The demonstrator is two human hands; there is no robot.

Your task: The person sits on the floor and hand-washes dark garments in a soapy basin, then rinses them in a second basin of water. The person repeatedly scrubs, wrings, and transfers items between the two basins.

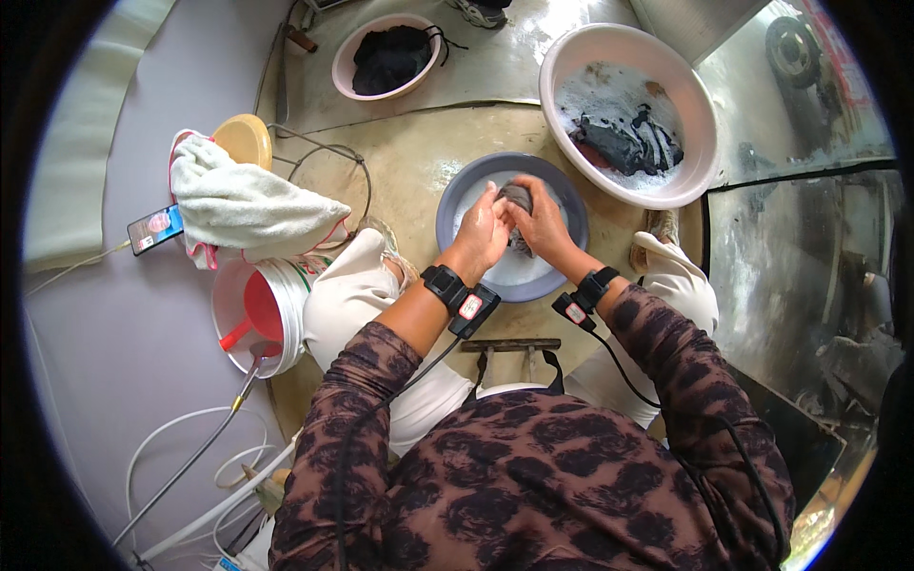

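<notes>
A grey-blue plastic basin [451, 264] of cloudy, soapy water stands on the floor between my knees. Over it, my left hand [480, 227] and my right hand [543, 223] come together on a small, wet, dark grey-brown cloth [517, 196]. My right fingers curl around the bunched upper part. My left hand presses against the same cloth from the other side, its palm partly turned up. Below the hands a patterned dark part of the cloth hangs close to the water. The fingers hide much of it.
A large pink basin [703, 150] holds suds and dark clothing at the upper right. A smaller pink basin [343, 75] holds black cloth. On my left are a white bucket [289, 314] with a red dipper [265, 307], a shower hose [193, 464], a towel [250, 193] and a phone [155, 228].
</notes>
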